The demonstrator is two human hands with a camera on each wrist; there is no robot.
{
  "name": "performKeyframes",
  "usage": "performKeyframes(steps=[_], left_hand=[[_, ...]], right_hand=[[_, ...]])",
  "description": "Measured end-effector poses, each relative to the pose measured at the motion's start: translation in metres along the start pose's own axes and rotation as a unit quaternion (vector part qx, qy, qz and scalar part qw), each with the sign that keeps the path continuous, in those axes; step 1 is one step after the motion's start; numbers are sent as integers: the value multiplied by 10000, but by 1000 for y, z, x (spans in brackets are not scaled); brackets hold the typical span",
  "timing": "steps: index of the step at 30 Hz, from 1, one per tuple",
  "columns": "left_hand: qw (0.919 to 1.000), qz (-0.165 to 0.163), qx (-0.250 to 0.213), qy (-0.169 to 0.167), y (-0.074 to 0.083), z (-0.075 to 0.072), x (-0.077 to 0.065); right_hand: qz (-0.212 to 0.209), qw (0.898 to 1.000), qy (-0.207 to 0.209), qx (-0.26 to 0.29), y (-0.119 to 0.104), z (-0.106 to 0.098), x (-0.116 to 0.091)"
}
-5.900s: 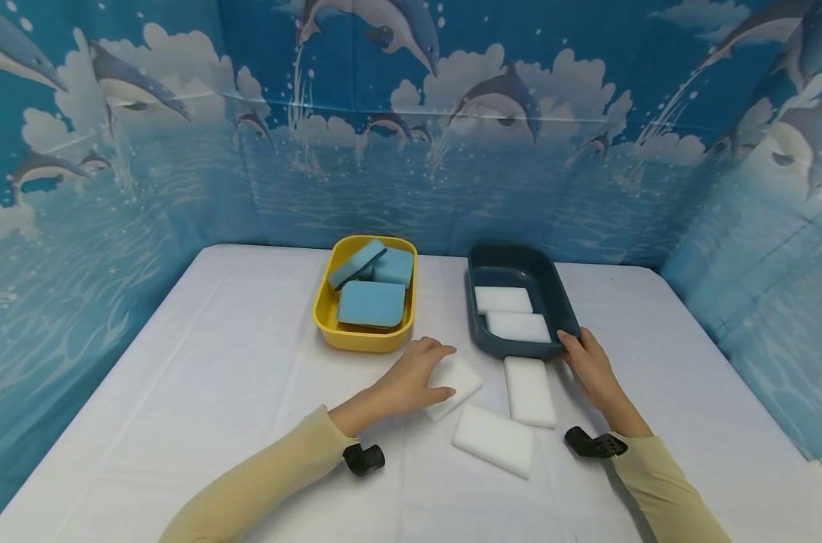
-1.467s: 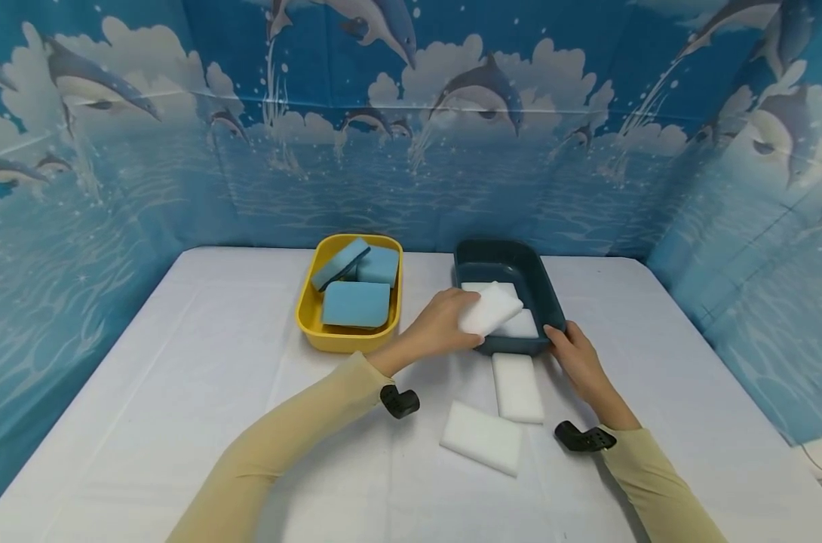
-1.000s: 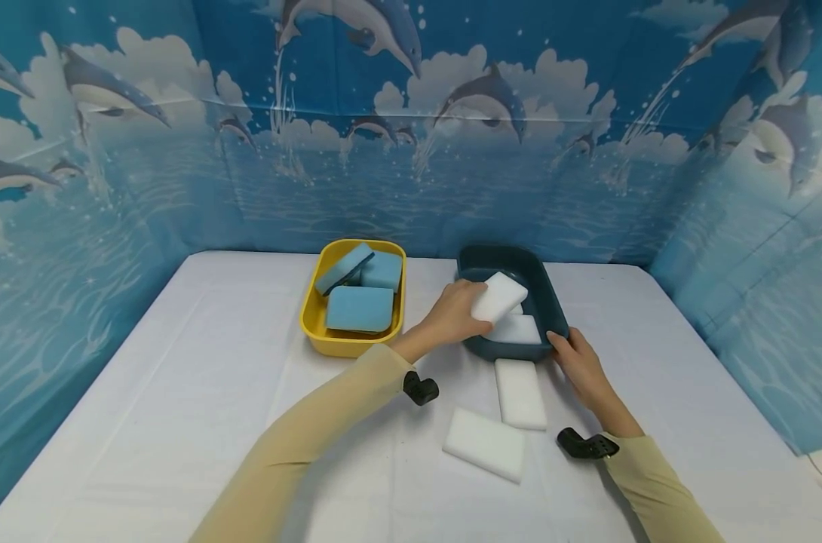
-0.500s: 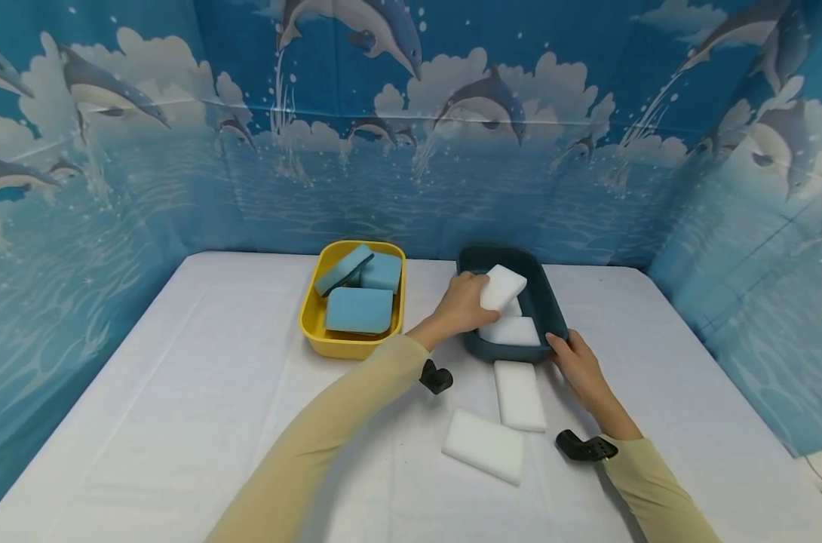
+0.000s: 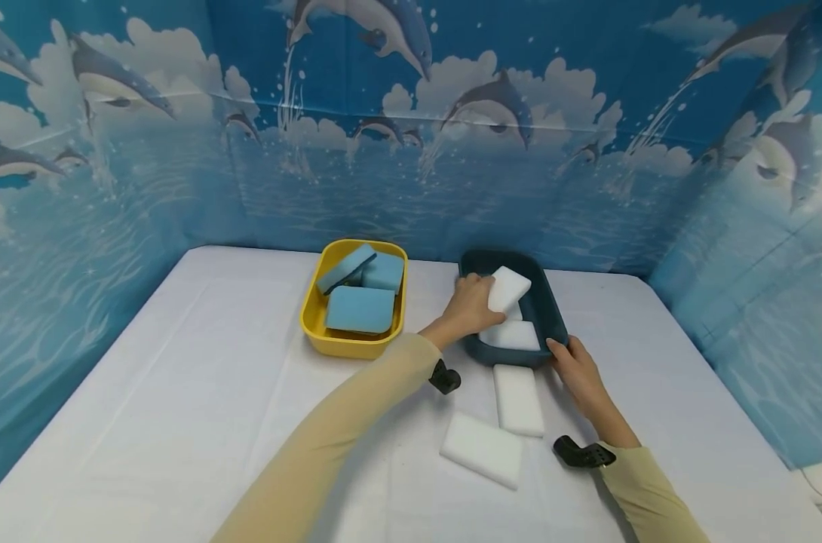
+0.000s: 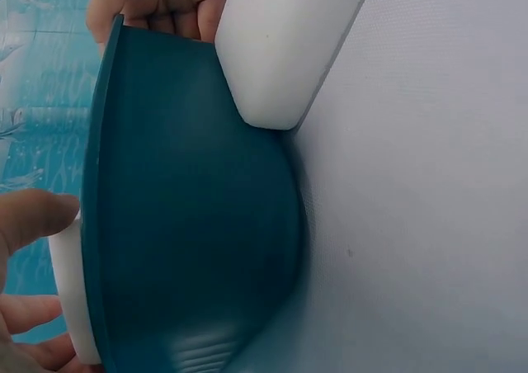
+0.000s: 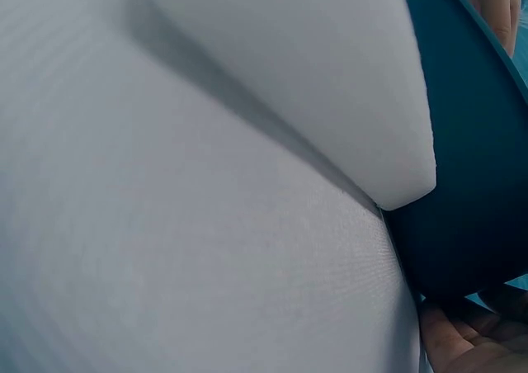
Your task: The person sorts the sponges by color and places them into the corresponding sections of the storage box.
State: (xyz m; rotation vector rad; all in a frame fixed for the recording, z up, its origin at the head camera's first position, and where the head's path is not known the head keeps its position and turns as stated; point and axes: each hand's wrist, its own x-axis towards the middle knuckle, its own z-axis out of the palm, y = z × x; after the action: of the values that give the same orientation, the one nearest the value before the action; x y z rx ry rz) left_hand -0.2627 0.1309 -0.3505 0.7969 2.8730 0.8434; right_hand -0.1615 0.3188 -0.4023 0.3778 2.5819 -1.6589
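Observation:
My left hand [image 5: 470, 305] pinches a white sponge [image 5: 509, 289], tilted, over the left part of a dark teal basin [image 5: 552, 313]. Beneath it inside the basin lie two more white sponges, the nearer one [image 5: 513, 335] flat and the other mostly covered. In the left wrist view, thumb and fingers span the held sponge [image 6: 73, 295] at the basin's rim. My right hand [image 5: 583, 377] grips the basin's near right corner, thumb at the rim and fingers against the outer wall. On the table, one white sponge [image 5: 518, 401] touches or nearly touches the basin's near side; another [image 5: 482, 450] lies closer to me.
Left of the teal basin stands a yellow basin [image 5: 348, 347] holding several blue sponges [image 5: 360, 309] with dark undersides. Both basins stand towards the far edge of the white-covered table [image 5: 200, 392]. A dolphin-print curtain [image 5: 357, 188] hangs behind and on both sides.
My left hand has picked up a white sponge from the table and carried it up and rightward over the teal basin, lately shifting slightly right. My right hand stays on the basin's corner.

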Motion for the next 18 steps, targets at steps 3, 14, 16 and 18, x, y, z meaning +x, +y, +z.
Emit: performKeyframes(steps=[3,14,16,18], left_hand=[[10000,-67,-19,-14,0,3,0],[9993,-24,-278,256,-2,9,-4],[9988,65,-363,315,-3,10,-6],[9982,176,-432,373,-4,10,-7]], right_hand=[[-6,10000,-14,87,1,2,1],[-46,9999,-29,124,2,3,1],[-67,9999,-41,67,1,2,0],[-94,9999,-42,25,1,0,0]])
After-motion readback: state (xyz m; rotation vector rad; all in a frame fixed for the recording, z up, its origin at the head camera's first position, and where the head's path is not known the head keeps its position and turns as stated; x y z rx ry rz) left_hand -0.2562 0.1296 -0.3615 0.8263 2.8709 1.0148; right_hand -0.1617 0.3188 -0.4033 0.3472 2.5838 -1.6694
